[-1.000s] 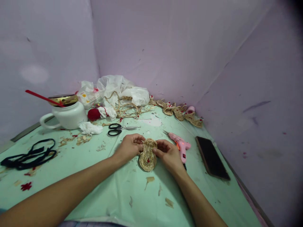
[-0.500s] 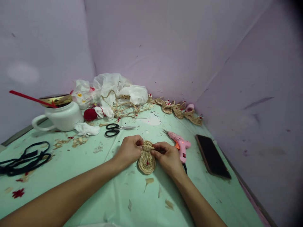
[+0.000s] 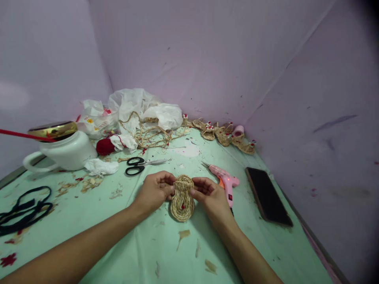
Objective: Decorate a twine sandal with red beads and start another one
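Observation:
A small sole-shaped piece of coiled straw braid point(image 3: 182, 203) lies in front of me, narrow at its waist, with a red spot in its lower loop. A short braided strip crosses its upper part. My left hand point(image 3: 156, 190) pinches the left edge of the piece near that strip. On the opposite edge, the thumb and fingers of my right hand point(image 3: 209, 194) hold it. Just beyond my right hand rests a pink hot glue gun point(image 3: 226, 180) with an orange light showing. Black-handled scissors point(image 3: 142, 165) lie beyond my left hand.
At the left stand a white mug point(image 3: 68, 152) and a dark cord point(image 3: 25, 211). Red yarn point(image 3: 105, 146), plastic bags point(image 3: 133, 104) and loose straw cord point(image 3: 154, 136) lie behind. Several small straw slippers point(image 3: 222, 136) line the wall. A phone point(image 3: 269, 196) lies right.
My left fingers have shifted from the strip's end to the piece's left edge, and more of the strip shows. The whole view has turned slightly.

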### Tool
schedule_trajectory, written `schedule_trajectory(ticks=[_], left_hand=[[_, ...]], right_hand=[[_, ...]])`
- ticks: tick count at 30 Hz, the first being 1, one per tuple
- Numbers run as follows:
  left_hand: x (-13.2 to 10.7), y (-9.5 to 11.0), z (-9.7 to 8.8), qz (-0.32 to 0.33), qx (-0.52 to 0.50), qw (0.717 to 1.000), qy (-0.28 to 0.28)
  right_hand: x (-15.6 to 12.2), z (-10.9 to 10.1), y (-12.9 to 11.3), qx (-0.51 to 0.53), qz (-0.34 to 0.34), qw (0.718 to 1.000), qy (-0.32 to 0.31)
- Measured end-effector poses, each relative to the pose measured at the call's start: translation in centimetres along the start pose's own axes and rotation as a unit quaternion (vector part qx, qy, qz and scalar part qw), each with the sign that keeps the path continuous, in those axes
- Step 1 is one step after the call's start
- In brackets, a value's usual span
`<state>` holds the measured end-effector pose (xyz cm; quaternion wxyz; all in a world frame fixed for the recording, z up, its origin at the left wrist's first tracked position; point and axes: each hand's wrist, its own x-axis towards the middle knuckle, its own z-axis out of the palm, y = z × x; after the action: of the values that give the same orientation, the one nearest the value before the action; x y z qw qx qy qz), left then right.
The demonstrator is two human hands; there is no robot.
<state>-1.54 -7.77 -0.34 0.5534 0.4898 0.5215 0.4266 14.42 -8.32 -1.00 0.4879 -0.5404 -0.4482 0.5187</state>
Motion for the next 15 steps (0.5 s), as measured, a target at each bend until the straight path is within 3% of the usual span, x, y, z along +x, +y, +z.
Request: schedule_trajectory(ticks=[6, 15], left_hand=[[0.2, -0.1, 0.1, -0.028, -0.018, 0.999, 0.029], [0.5, 1.1, -0.3, -0.044, -0.074, 0.996, 0.024]], right_hand=[[-0.2, 0.3, -0.2, 0.002, 0.014, 1.0, 0.011], [-0.2, -0.3, -0.8, 0.044, 0.053, 0.997, -0.019]])
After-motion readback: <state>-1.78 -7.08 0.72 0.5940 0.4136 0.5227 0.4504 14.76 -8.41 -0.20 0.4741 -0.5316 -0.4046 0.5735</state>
